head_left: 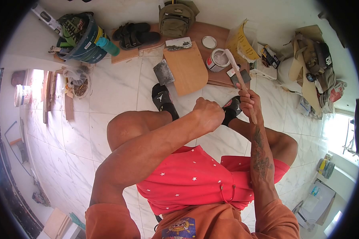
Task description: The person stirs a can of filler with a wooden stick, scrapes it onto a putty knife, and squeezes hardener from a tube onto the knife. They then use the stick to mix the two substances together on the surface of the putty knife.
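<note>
My right hand [249,101] is closed round a wooden stick [243,85], whose upper end is coated in white paste. That coated end is beside the rim of an open paint can [218,60] with pale contents. My left hand [208,115] is a fist above the floor between my feet, its back towards the camera; whatever it may hold is hidden. Ahead of it lies a brown board [185,67] with a rounded corner. A grey metal plate [164,72] touches the board's left edge, and a smeared plate [178,44] rests at its top.
A round lid [209,42] lies behind the can, near a yellow-labelled container [243,44]. Sandals [135,36], a backpack [175,20] and a tool-filled bucket [83,42] stand along the wall. Bags and cardboard [303,85] are piled at right. My slippered feet flank the board's near side.
</note>
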A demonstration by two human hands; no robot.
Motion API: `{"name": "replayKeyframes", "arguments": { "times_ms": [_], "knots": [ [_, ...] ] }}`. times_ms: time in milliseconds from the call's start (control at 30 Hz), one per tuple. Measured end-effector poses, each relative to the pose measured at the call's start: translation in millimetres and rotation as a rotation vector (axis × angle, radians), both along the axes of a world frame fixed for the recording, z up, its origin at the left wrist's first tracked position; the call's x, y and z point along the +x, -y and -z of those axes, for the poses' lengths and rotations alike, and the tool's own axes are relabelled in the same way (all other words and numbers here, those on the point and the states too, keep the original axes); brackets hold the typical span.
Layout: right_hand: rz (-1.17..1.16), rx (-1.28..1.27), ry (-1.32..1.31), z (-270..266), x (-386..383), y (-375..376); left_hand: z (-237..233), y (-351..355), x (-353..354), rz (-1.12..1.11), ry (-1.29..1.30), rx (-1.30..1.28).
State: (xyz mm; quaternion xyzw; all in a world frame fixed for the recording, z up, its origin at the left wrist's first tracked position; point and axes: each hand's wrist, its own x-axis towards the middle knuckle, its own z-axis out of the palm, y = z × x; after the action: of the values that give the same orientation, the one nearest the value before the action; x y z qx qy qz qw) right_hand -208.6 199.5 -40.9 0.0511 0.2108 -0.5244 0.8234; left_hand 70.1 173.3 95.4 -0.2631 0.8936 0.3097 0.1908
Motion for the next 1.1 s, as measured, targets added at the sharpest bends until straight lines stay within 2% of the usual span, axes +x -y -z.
{"name": "replayKeyframes", "arguments": {
  "times_ms": [100,133,200,233,267,367,433,500,533,567,600,667,767,900,1033,1100],
  "knots": [
    [-0.019,-0.013,0.031,0.5,-2.6,2.4,-16.3,16.3,17.0,-0.039,0.033,-0.030],
    [-0.019,-0.014,0.045,1.6,-4.8,-0.9,-43.3,33.6,31.3,-0.110,0.131,-0.006],
    [-0.009,0.003,-0.001,-2.4,-7.0,-0.9,-35.1,72.8,100.4,-0.447,-0.464,0.200],
    [-0.004,0.017,-0.027,-4.8,-9.4,-3.7,-56.6,92.0,116.6,-0.615,-0.369,0.264],
    [-0.001,0.019,-0.030,-5.0,-13.5,-5.9,-63.0,105.0,133.6,-0.678,-0.347,0.029],
    [-0.016,0.032,-0.066,-6.6,-18.9,-1.0,20.7,150.7,193.4,-0.960,-0.413,-0.069],
    [-0.017,0.053,-0.138,-11.6,-23.6,-1.2,121.5,160.9,221.9,-1.056,-0.580,0.006],
    [-0.053,0.096,-0.197,-20.1,-29.2,4.7,167.4,145.9,206.2,-1.311,-0.361,0.244],
    [-0.073,0.121,-0.229,-25.4,-32.5,7.1,200.3,140.4,201.1,-1.347,-0.275,0.272],
    [-0.112,0.125,-0.277,-30.6,-36.1,11.4,257.6,137.5,206.4,-1.257,-0.274,0.138],
    [-0.154,0.128,-0.323,-38.0,-36.2,17.9,286.7,134.1,201.5,-1.277,-0.240,0.151],
    [-0.234,0.168,-0.428,-46.1,-42.2,27.7,310.6,126.9,184.9,-1.409,-0.236,0.260],
    [-0.361,0.281,-0.661,-65.3,-44.3,47.2,375.0,123.7,178.4,-1.469,-0.220,0.142],
    [-0.562,0.285,-0.902,-86.1,-51.7,78.1,386.1,124.3,166.5,-1.522,-0.244,0.211],
    [-0.708,0.255,-1.296,-113.7,-37.9,104.7,334.3,128.6,149.7,-1.568,-0.292,0.320],
    [-0.755,0.245,-1.425,-120.0,-29.4,111.4,337.7,127.9,149.4,-1.631,-0.350,0.331]
  ]
}}
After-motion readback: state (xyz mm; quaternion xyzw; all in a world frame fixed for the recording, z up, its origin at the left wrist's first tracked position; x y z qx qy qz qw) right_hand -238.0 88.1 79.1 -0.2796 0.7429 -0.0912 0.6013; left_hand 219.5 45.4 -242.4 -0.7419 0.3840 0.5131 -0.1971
